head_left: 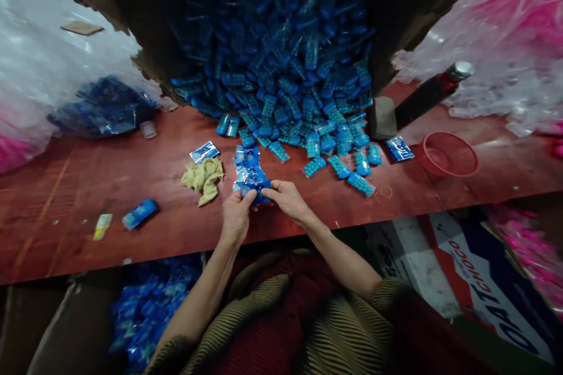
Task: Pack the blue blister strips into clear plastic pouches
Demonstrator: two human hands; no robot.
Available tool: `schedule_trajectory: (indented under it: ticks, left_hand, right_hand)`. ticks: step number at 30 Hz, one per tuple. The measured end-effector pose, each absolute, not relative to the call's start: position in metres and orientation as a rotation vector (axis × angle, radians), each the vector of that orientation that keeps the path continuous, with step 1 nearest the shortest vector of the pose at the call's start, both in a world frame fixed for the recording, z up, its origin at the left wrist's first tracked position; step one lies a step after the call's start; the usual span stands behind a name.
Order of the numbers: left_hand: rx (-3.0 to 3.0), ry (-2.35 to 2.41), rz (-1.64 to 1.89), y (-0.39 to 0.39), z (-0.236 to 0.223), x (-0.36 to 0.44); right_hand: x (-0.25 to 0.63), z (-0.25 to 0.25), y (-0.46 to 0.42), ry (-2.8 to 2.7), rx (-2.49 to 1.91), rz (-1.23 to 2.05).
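Note:
My left hand [236,214] pinches the near end of a strip of blue printed plastic wrappers [247,165] between thumb and fingers. From the other side my right hand [289,199] grips the same end, its thumb close to the left thumb. The strip's far part lies flat on the red table [171,187]. Just left of it are a crumpled yellow-green cloth [203,177] and a stack of blue-and-white wrappers [204,152]. Small clear containers with blue caps and blue balls [315,166] lie beyond and to the right of my hands.
A torn cardboard box [382,29] spills a heap of these containers at the back. To the right stand a dark bottle [428,94] and a red plastic basket [449,155]. A wrapped blue piece [140,214] lies left. Below the table are blue packets [152,304] and a printed carton [484,287].

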State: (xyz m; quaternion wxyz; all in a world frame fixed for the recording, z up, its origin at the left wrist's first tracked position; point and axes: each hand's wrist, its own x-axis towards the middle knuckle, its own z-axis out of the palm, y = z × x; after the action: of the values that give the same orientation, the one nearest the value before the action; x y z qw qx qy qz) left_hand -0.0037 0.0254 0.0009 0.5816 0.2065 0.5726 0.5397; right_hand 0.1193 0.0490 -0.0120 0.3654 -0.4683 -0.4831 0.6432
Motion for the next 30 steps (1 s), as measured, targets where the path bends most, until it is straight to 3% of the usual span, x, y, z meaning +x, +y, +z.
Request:
schedule_trajectory:
  ticks: [6,15,19,24,30]
  left_hand:
    - [0.409,1.302,1.281,0.027,0.0,0.002]
    - [0.447,1.23,1.144,0.024,0.007,0.002]
    - [0.471,1.253,1.034,0.019,0.007,-0.005]
    - [0.426,1.255,0.989,0.015,0.003,-0.01]
    - [0.294,1.18,0.917,0.01,0.005,-0.016]
  right_hand:
    - [0.106,-0.016,0.043,-1.395,-1.355,1.332]
    - [0.111,-0.012,0.036,-1.341,-1.347,1.222]
    - [0.127,-0.006,0.034,-1.586,-1.312,1.145]
    - [0.173,0.005,0.051,-2.086,-1.556,0.619]
    - [0.22,-0.003,0.08,-2.261,-1.95,0.307]
